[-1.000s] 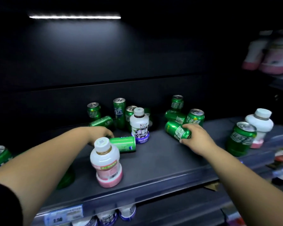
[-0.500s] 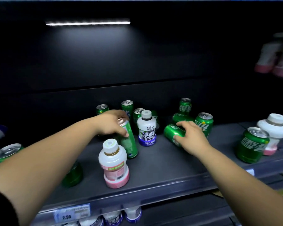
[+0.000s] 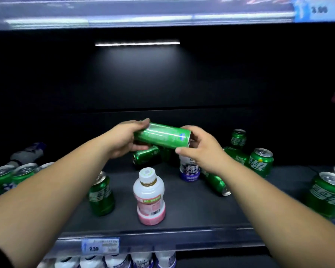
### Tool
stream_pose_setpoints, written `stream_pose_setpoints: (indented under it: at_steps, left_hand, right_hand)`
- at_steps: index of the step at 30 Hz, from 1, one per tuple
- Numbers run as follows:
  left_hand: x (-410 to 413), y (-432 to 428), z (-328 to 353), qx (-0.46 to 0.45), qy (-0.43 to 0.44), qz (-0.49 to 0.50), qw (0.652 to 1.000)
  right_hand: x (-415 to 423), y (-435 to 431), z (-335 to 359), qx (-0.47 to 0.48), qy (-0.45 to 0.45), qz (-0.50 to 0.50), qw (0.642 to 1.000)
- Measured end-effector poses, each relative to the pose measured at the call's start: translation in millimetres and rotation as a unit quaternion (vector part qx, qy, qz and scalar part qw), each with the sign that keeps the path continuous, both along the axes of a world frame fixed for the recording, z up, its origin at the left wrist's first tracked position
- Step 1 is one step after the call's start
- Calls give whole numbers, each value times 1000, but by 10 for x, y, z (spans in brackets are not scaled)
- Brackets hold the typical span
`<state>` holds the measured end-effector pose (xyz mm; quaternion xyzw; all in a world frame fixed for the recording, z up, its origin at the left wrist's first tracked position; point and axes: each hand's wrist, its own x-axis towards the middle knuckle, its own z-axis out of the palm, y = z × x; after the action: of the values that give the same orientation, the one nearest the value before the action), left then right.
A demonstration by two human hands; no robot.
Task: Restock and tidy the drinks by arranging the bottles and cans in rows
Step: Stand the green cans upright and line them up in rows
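Above the dark shelf (image 3: pixel 182 213), both hands hold one slim green can (image 3: pixel 162 137) lying roughly level in the air. The left hand (image 3: pixel 122 140) wraps its left end, thumb on top and fingers curled beneath; the right hand (image 3: pixel 201 149) pinches its right end, where the can's top faces right, between thumb and fingers. Below the held can, a second green can (image 3: pixel 146 157) lies on its side toward the shelf's back. Near the front edge stands a white bottle with a pink base (image 3: pixel 149 198), upright, and just left of it an upright green can (image 3: pixel 101 194). Behind the right wrist stands a white bottle with a purple label (image 3: pixel 189 170), partly hidden, and beside it a green can on its side (image 3: pixel 216 182) pointing toward the front. Further right two upright green cans (image 3: pixel 260 163) stand close together with another lying between them, and one more upright can (image 3: pixel 327 194) sits at the far right. A price tag reading 2.50 (image 3: pixel 100 246) is clipped to the shelf's front rail.
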<state>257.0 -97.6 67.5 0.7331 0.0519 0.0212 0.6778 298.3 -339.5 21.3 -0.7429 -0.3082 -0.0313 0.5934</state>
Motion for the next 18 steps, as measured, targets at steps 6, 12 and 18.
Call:
stream_pose_setpoints:
  at_steps: [6, 12, 18]
  left_hand:
    - [-416, 427, 23, 228, -45, -22, 972]
    - [-818, 828, 118, 365, -180, 78, 910]
    - [-1362, 1563, 94, 212, -153, 14, 965]
  right_hand:
    - [-85, 578, 599, -38, -96, -47, 994]
    - [-388, 1350, 969, -42, -98, -12, 994]
    - [-721, 2061, 1105, -57, -102, 96, 988]
